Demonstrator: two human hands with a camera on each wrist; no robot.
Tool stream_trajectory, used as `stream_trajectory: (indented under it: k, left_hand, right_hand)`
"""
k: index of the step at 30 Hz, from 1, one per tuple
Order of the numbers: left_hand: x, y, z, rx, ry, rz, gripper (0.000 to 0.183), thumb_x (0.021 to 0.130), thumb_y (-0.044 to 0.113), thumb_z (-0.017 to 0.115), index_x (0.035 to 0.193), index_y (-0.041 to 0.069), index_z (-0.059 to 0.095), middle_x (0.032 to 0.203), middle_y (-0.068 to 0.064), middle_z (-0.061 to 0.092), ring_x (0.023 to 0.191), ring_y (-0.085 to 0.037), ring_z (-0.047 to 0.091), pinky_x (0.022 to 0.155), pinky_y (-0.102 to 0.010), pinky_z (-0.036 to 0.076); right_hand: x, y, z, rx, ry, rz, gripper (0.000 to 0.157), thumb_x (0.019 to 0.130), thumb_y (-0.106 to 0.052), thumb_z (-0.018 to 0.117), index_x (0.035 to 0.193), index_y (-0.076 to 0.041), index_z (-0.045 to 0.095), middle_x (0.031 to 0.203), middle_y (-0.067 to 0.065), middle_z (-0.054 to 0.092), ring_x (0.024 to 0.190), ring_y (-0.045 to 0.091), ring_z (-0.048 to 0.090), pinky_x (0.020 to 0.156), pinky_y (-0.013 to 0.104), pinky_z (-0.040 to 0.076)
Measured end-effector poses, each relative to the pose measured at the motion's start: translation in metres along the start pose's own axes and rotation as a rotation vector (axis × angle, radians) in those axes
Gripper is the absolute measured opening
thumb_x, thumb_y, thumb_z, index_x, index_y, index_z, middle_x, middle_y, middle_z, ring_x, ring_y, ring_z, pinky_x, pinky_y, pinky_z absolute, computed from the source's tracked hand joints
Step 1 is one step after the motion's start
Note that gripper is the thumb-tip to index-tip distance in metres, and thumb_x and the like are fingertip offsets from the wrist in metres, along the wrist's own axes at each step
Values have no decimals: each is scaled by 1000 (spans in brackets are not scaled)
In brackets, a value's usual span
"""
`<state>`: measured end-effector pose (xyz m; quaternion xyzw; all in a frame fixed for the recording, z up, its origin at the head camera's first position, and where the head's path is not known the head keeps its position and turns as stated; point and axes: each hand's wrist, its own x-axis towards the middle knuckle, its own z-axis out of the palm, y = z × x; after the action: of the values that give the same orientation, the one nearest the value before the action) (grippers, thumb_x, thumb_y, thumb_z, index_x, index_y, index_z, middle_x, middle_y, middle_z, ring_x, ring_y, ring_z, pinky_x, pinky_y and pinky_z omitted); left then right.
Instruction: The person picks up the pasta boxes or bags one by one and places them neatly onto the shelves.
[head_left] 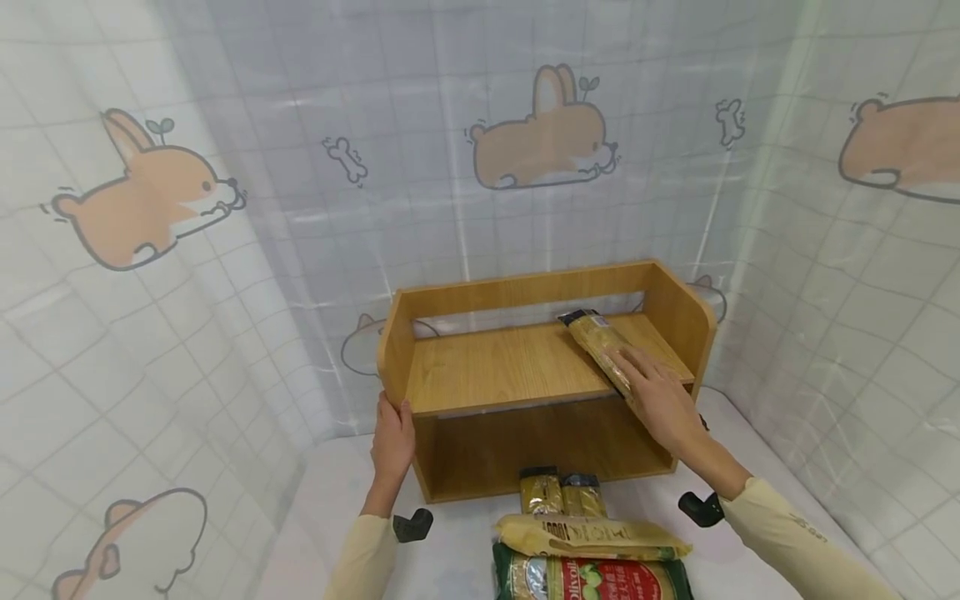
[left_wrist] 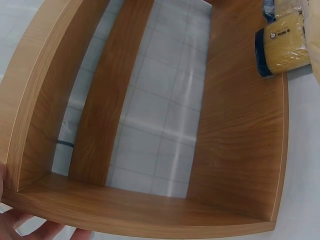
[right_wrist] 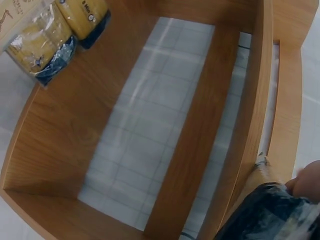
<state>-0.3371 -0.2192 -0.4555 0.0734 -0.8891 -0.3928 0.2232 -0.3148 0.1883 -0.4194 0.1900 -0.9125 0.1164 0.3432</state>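
A two-tier wooden shelf [head_left: 495,358] stands against the back curtain. My left hand [head_left: 393,442] grips its left side panel; in the left wrist view the fingers [left_wrist: 47,230] wrap round behind the panel. On the upper board, toward the right, a long clear pack of yellow pasta [head_left: 596,333] with a dark end lies slanted, its near end past the front edge. My right hand [head_left: 656,404] holds this pack from above, fingers across it. In the right wrist view, the pack's dark end [right_wrist: 270,215] shows beside a fingertip.
In front of the shelf lie two small yellow packs [head_left: 542,492] with dark ends, a long yellow packet [head_left: 592,536] and a red-and-green-labelled pasta bag [head_left: 600,579]. Black curved pieces [head_left: 412,525] rest on the white surface at either side. Patterned curtains [head_left: 375,208] enclose the area.
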Motion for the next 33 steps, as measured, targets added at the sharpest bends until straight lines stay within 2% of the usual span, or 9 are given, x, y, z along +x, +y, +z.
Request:
stream_trajectory:
  k: [3,8,14,22,28,33]
  left_hand:
    - [1,-1,1,-2,4,11,58,111,25,36,153,-13,26,150,-38,44,130,-57,53,99,-70,46]
    - [3,-4,1,24,5,-5,60,111,28,35,154,-13,25,152,-37,42,128,-59,53,97,-72,45]
    - [4,-2,0,21,-10,-17,61,111,27,35,154,-14,23,154,-38,40,131,-59,51,100,-72,45]
    - [2,0,2,8,-23,-20,61,111,26,35,155,-14,22,155,-37,38,135,-57,48,103,-70,43]
    - [0,-1,3,9,-19,-13,60,111,27,35,154,-13,23,153,-38,40,133,-57,50,101,-71,44]
    - [1,-3,3,22,-14,-19,61,111,28,35,155,-12,23,154,-37,40,131,-58,51,100,-71,44]
  right_hand:
    - [1,2,0,25,-52,-66,55,89,7,68,142,-9,61,149,22,56,136,47,54,103,63,48]
    - [5,-1,-3,27,-144,-46,44,98,-7,64,142,-9,61,153,23,53,142,47,48,111,62,43]
    - [7,-3,-2,-20,-126,-41,44,96,-15,70,140,-9,63,151,22,55,140,45,52,107,61,47]
    - [10,-2,-5,-54,-150,36,40,97,-14,68,136,-7,66,148,22,57,136,44,55,100,59,52]
    - [12,6,-6,-79,-181,85,39,97,-14,67,135,-5,66,149,24,56,135,45,55,103,59,51]
    - [13,15,-7,-107,-176,80,39,97,-13,67,134,-3,66,147,25,57,133,45,56,109,58,47]
